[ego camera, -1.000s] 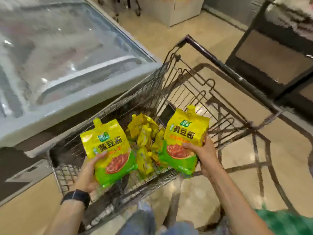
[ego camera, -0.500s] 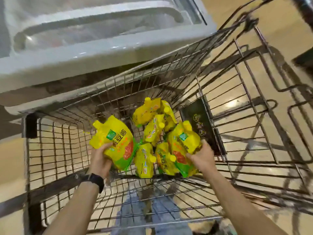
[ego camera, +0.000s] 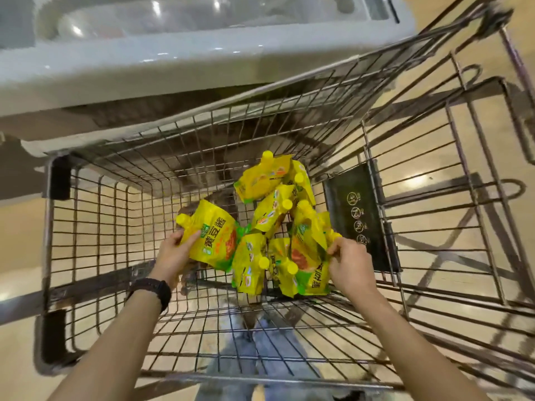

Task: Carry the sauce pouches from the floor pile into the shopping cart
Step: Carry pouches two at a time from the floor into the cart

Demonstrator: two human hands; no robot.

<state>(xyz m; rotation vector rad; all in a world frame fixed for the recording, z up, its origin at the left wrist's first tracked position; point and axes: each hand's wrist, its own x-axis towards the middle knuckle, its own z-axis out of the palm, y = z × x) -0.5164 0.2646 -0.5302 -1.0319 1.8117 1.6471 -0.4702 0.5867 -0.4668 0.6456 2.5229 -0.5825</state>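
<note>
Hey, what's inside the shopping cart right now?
A pile of yellow pouches lies in the cart. The left hand holds one pouch, the right hand pinches a second pouch at the pile's edge. Anything beneath the pile is hidden.

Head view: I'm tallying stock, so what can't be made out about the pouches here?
- Floor pile: outside the head view's edges.
- Pouch heap in the cart: overlapping hides the count.
- Left pouch: left hand covers its near edge.
- Right pouch, pinched by right hand: small print blurred.

shopping cart (ego camera: 47, 241) | sauce pouches (ego camera: 249, 267) heaped on its wire bottom
</note>
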